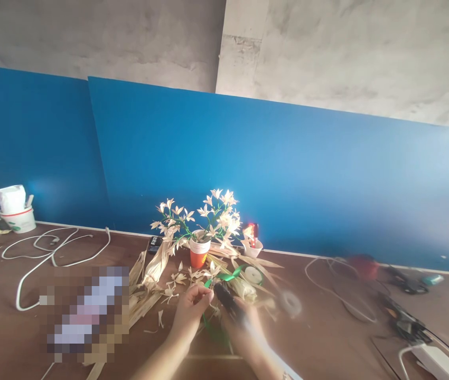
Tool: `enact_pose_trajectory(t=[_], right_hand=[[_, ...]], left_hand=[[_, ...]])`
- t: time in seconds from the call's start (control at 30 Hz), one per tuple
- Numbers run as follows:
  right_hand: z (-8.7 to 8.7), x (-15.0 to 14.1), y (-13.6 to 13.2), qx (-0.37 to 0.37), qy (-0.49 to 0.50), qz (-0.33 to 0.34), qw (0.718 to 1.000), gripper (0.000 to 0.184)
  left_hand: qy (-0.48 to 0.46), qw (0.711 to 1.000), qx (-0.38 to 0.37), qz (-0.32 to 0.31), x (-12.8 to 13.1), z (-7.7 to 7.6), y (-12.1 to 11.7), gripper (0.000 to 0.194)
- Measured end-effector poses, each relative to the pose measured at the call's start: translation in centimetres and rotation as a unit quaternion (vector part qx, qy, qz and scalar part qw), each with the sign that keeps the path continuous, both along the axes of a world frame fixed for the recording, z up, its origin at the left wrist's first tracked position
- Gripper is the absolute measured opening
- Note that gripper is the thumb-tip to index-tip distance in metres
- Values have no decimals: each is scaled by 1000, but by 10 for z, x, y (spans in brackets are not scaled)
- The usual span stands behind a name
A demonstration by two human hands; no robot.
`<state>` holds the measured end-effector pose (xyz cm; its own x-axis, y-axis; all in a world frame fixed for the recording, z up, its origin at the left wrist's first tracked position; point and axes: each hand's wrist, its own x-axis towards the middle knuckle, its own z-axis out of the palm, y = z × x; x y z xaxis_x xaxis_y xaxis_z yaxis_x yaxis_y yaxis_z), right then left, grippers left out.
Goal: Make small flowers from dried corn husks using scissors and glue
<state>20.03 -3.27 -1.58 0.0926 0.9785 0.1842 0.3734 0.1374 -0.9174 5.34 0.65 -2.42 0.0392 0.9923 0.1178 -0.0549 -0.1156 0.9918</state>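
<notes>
My left hand (194, 305) is closed in a pinch, thumb against forefinger, on a narrow strip of green tape (208, 283). A pale corn-husk flower (212, 270) stands just above its fingertips. My right hand (247, 323) is wrapped round a dark, elongated tool (224, 298), blurred, its tip close to the left fingers; its exact kind is unclear. Behind the hands, a stacked orange-and-white paper cup (199, 254) holds green-stemmed husk flowers (224, 219). A looped green ribbon (234, 274) lies by a white roll (253, 275).
Dried husks (157, 266) and scraps litter the brown table (288, 343). A pixelated patch covers something at left. White cable (52, 253) and a white tub (18, 219) lie further left. Right are dark tools (404, 319) and a power strip (442, 361). A blue partition (288, 174) stands behind.
</notes>
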Motion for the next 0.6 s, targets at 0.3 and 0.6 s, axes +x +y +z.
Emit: enact_pose_trajectory(t=[0.3, 0.6], right_hand=[[35, 24, 4, -79, 106, 1, 991, 32], [77, 90, -16, -94, -68, 50, 992, 17]], left_hand=[[79, 987, 118, -77, -11, 29, -8, 14], [208, 973, 92, -40, -16, 35, -8, 18]])
